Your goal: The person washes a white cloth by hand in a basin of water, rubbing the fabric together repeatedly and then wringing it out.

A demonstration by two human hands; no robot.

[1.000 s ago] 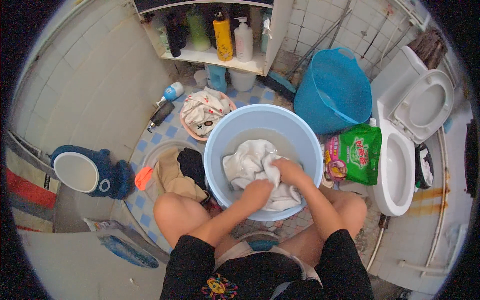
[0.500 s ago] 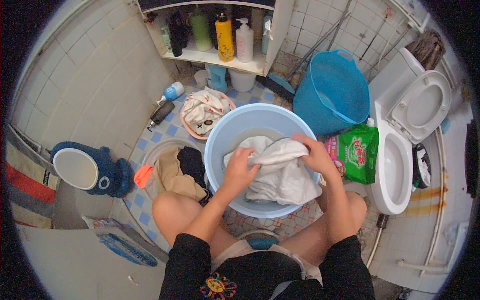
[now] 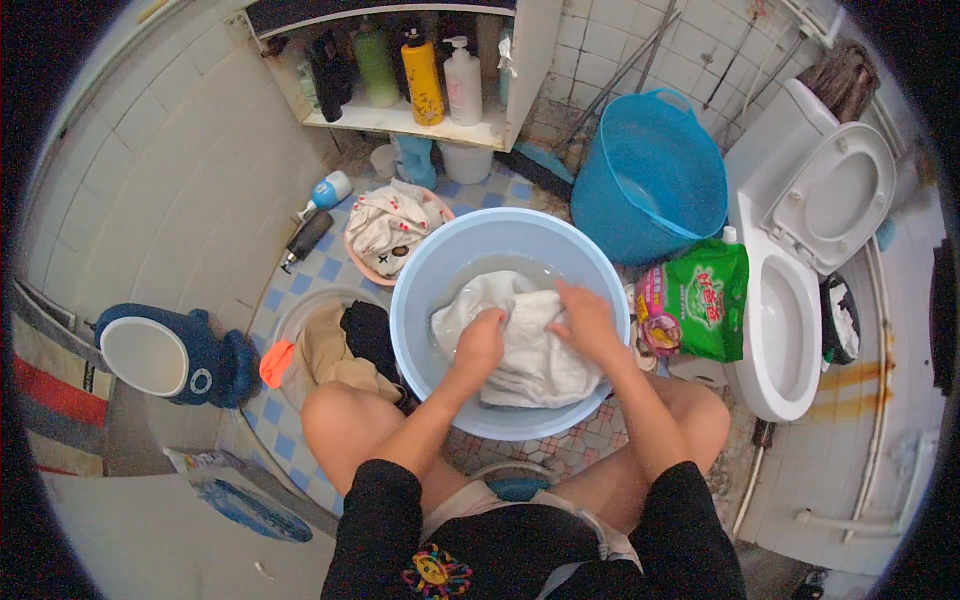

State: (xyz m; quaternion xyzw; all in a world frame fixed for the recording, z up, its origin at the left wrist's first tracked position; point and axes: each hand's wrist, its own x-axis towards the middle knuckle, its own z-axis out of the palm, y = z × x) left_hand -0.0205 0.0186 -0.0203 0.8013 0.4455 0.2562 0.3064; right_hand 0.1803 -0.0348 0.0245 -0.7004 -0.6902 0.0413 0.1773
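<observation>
A wet white garment [image 3: 540,362] lies bunched in a light blue basin [image 3: 420,240] of cloudy water between my knees. Its exact kind cannot be made out. On its left side, my left hand [image 3: 480,345] is closed on a fold, thumb uppermost. Across from it, my right hand [image 3: 588,325] grips the garment's upper right part, with fingers curled over the cloth and thumb toward the middle. Part of the garment is under the water, and both hands are low inside the basin.
Left of the basin are a tub of beige and black clothes [image 3: 335,345] and a pink basin of printed clothes [image 3: 393,225]. To the right stand a blue bucket [image 3: 650,180], a green detergent pouch [image 3: 705,300] and a toilet [image 3: 783,340]. A bottle shelf [image 3: 400,118] is behind.
The stretched upper fold has been lowered into the basin. My hands have come down and closer together, and the garment now lies flatter. The whole view has shifted slightly.
</observation>
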